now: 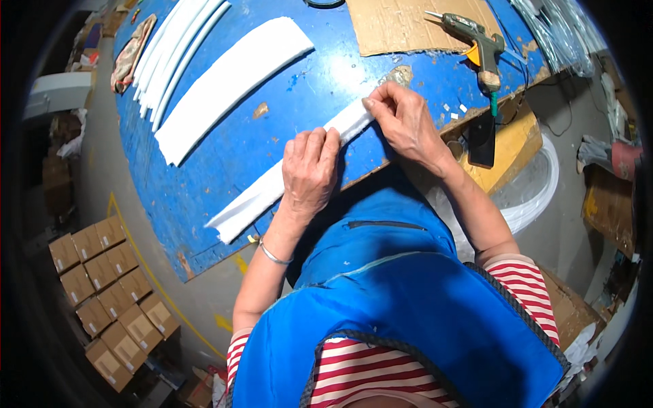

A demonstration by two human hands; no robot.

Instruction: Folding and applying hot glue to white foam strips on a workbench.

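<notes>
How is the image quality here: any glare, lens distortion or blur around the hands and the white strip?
Head view: strong fisheye bending, the blue worktable edges curve and the corners go black. Bright glare washes the tabletop near the long white foam strip and the wider white sheet. The left hand and right hand, both on the strip, look sharp; the brown cardboard boxes at the rim look dimmer and softer.

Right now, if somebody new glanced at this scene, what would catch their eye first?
Most likely the big blue table, scuffed and bright, filling the upper middle. At its near edge the left hand and the right hand press down on a long white strip lying slantwise. Behind them lie wider white strips, and a green glue gun rests by a sheet of cardboard at the far right.
</notes>
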